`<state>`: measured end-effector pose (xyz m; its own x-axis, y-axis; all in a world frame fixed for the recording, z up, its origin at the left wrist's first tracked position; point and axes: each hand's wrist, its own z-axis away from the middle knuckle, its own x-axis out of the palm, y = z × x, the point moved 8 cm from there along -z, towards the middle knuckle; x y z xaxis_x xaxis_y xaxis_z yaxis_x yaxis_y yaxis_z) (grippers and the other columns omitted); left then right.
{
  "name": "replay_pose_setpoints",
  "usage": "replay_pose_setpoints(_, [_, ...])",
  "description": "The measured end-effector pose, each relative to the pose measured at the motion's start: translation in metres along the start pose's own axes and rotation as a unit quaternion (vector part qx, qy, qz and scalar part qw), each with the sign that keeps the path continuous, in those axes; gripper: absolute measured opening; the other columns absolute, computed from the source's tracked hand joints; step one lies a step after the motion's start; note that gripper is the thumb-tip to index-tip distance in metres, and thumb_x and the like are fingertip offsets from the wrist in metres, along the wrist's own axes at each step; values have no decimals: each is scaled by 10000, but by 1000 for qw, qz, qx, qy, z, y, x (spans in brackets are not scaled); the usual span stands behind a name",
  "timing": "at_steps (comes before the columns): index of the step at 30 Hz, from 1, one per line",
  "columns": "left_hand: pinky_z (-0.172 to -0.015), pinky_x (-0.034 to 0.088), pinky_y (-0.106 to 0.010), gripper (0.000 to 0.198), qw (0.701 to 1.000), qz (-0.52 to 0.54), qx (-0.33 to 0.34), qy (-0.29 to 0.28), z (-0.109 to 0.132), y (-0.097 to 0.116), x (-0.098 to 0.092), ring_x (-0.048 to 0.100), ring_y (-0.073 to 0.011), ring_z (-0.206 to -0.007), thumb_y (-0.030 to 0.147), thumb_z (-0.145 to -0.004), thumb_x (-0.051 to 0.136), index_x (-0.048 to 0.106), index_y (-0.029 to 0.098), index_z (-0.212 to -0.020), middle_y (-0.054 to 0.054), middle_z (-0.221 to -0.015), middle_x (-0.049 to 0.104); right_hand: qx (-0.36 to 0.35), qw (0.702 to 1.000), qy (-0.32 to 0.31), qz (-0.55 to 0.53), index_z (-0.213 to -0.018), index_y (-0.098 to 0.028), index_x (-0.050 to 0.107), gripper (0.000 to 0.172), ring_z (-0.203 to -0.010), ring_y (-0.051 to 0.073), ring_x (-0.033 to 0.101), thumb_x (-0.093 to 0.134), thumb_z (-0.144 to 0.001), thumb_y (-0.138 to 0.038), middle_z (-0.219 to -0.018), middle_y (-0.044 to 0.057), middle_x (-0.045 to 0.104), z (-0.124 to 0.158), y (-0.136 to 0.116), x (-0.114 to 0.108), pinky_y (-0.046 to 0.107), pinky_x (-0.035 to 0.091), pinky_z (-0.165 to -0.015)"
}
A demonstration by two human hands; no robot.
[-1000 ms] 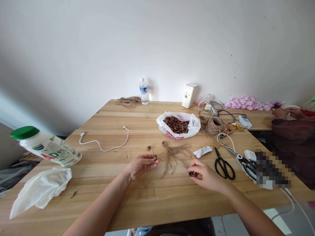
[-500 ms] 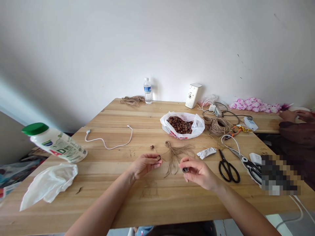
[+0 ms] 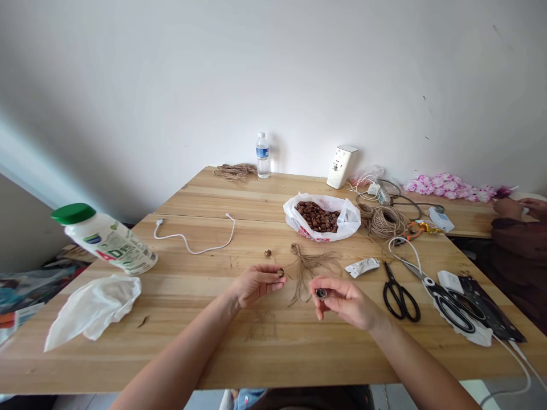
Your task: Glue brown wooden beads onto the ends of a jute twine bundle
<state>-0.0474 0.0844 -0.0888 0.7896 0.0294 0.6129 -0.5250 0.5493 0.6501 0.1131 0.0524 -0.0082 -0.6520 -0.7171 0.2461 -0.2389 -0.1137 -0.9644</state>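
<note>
My right grip (image 3: 347, 302) moved nearer left grip (image 3: 255, 285).
Left pinching brown rounded shell (image 3: 280, 273); right, dark hollow shell (image 3: 321, 294). Frayed twine bundle (image 3: 305, 263) just beyond.

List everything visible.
Table: one, tan, centre
Bag: one, white, centre
Shells: many, brown, bagged
Loose shell: one, brown, centre
Tassel: one, tan, centre
Coil: one, tan, right
Bundle: one, tan, back
Bottle: one, clear, back
Jug: one, white, left
Film: one, white, left
Cable: one, white, left
Box: one, white, back
Packet: one, white, right
Scissors: two, mostly black, right
Slab: one, black, right
Cords: several, mixed, right
Pile: one, pink, right
Sleeve: one, brown, right
Left grip: one, bare, holding shell
Right grip: one, bare, holding dark shell
</note>
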Motion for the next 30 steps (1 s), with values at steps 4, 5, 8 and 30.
replay_pose_setpoints(4, [-672, 550, -248, 187, 1000, 2, 0, -1, 1, 0, 0, 674, -174, -686, -83, -660, 586, 654, 54, -768, -106, -690, 686, 12, 998, 0, -58, -1086, -212, 617, 276, -807, 142, 522, 613, -811, -193, -987, 76, 520, -1, 4, 2, 309, 514, -625])
replay_pose_setpoints(5, [-673, 550, -250, 185, 1000, 2, 0, 1, 1, 0, 0, 674, -175, -686, -83, -660, 586, 654, 54, -766, -105, -688, 686, 16, 997, 4, -69, -1088, -210, 619, 277, -810, 140, 521, 610, -812, -188, -997, 79, 528, -1, 5, 2, 307, 512, -636])
replay_pose_setpoints(8, [-674, 551, -253, 185, 1000, 1, -1, 8, 1, 1, 0, 675, -179, -686, -84, -659, 584, 656, 53, -760, -104, -686, 685, 26, 994, 19, -108, -1134, -224, 599, 316, -828, 140, 519, 593, -821, -182, -1051, 87, 550, 0, 7, -2, 316, 499, -673])
replay_pose_setpoints(30, [-685, 547, -255, 177, 1000, -1, -1, -8, 1, -2, 1, 673, -177, -691, -71, -642, 614, 661, 50, -762, -110, -698, 689, 47, 980, 51, -186, -974, -194, 646, 185, -736, 108, 503, 637, -790, -170, -1006, 89, 628, -6, 22, -16, 263, 412, -646])
